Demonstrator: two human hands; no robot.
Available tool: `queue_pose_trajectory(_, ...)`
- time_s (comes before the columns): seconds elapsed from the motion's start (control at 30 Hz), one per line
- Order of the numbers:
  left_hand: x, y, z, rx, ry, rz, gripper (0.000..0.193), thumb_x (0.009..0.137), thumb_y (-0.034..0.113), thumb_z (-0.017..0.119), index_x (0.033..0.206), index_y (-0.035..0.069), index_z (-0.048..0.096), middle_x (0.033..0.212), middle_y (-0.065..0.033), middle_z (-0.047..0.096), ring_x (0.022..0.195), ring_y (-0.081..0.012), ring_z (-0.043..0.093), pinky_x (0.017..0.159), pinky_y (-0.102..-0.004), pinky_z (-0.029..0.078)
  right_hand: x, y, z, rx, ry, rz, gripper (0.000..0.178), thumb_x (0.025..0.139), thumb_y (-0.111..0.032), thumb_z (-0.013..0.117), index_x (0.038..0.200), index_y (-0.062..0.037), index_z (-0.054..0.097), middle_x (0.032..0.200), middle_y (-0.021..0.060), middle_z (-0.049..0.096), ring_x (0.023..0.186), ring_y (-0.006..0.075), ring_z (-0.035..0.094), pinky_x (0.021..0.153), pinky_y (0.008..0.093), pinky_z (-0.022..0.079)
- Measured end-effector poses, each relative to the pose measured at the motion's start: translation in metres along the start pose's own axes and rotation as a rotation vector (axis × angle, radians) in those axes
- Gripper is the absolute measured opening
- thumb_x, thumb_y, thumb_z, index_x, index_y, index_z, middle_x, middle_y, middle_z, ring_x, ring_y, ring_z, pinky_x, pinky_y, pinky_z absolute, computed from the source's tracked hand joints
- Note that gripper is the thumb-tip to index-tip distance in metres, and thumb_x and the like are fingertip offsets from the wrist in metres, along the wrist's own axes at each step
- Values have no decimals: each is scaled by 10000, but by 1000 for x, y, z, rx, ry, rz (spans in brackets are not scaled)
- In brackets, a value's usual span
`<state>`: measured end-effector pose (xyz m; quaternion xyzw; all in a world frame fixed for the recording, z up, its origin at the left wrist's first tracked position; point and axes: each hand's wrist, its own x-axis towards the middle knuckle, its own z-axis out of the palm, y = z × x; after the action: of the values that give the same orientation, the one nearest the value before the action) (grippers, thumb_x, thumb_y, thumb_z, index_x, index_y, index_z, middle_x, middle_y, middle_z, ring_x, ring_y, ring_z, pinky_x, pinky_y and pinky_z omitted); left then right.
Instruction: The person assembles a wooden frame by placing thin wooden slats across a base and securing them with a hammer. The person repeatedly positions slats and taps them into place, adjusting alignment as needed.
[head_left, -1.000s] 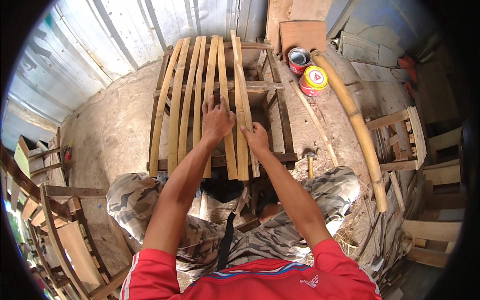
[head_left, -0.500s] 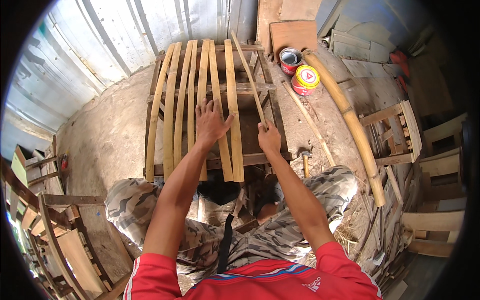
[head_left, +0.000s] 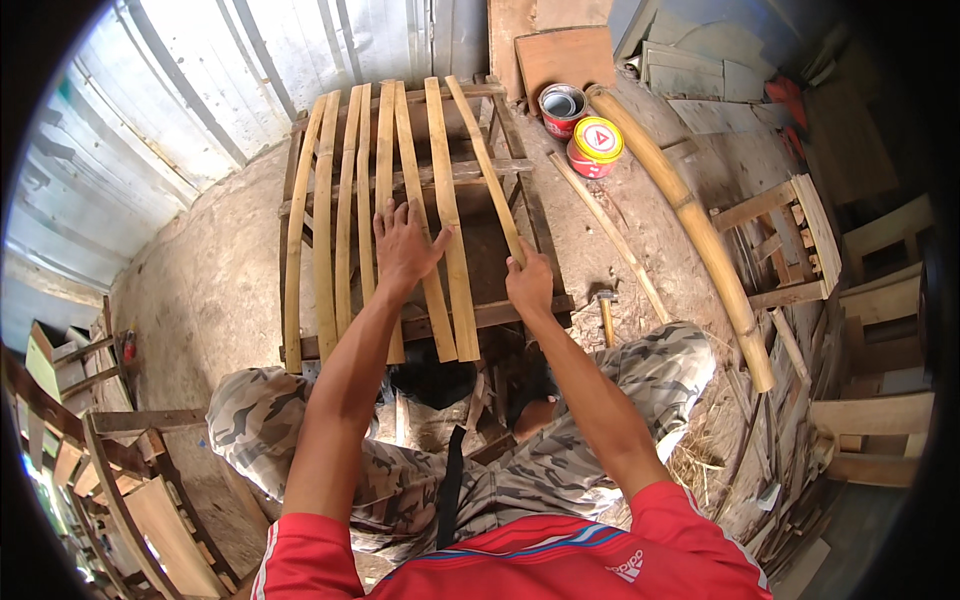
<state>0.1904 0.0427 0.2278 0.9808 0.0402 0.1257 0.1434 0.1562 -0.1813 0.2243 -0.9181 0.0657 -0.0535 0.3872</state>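
Several pale bamboo slats (head_left: 324, 220) lie lengthwise across a dark wooden frame (head_left: 535, 215) in front of me. My left hand (head_left: 405, 250) rests palm down on the slats right of the middle, fingers spread, its thumb touching a wide slat (head_left: 452, 235). At the right side of the frame, my right hand (head_left: 528, 283) is closed around the near end of the rightmost slat (head_left: 487, 165). That slat slants, its far end leaning left toward its neighbour. The fingers under it are partly hidden.
A hammer (head_left: 607, 318) lies on the floor by my right knee. Beyond it are a thin stick (head_left: 610, 235), a thick bamboo pole (head_left: 690, 215), an open can (head_left: 562, 108) and a yellow-lidded can (head_left: 596, 150). Wooden frames (head_left: 150, 430) stand at the left; corrugated metal sheets rise behind.
The rightmost slat has turned from its narrow edge to show a wider face. It has come a little nearer to me with my right hand. My left hand stays on the slats.
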Motion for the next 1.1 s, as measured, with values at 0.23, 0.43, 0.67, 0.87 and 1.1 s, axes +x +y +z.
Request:
queue_pose_trajectory(0.23,1,5,-1,26,-59,-6,830,917,654,562,1539,120,428,1584,-171,387,1535,-366,221,1250,-536,128,9,16,4,63,-36,-52,508,924,-167,683,1415,-107,572,1223,240,634,1148,418,609,980,486,493)
queue_pose_trajectory(0.43,2,-6,0,38,-133,29,769,918,702,520,1541,257,460,1653,-177,270,1555,-378,155,1237,-595,56,28,12,-27,59,-393,34,548,891,-154,718,1420,-137,576,992,157,698,951,330,683,863,429,537)
queue_pose_trajectory(0.67,1,14,-11,60,-237,21,956,828,835,509,1560,226,428,1668,-206,220,1561,-422,85,1195,-689,1,36,26,-31,345,-544,88,535,941,-79,677,1457,-156,560,830,28,630,745,144,591,642,315,503)
queue_pose_trajectory(0.87,-1,20,-12,39,-253,-49,1074,781,877,520,1577,169,389,1666,-246,188,1559,-445,48,1172,-723,-33,26,1,-32,475,-614,157,529,964,-98,667,1474,-158,539,878,43,635,779,150,607,663,324,530)
queue_pose_trajectory(1.1,1,36,-3,97,-291,-104,1017,855,813,502,1602,148,316,1672,-264,131,1566,-424,23,1184,-693,-51,30,13,-23,472,-638,131,535,972,-129,667,1485,-121,515,915,43,634,784,130,613,653,295,533)
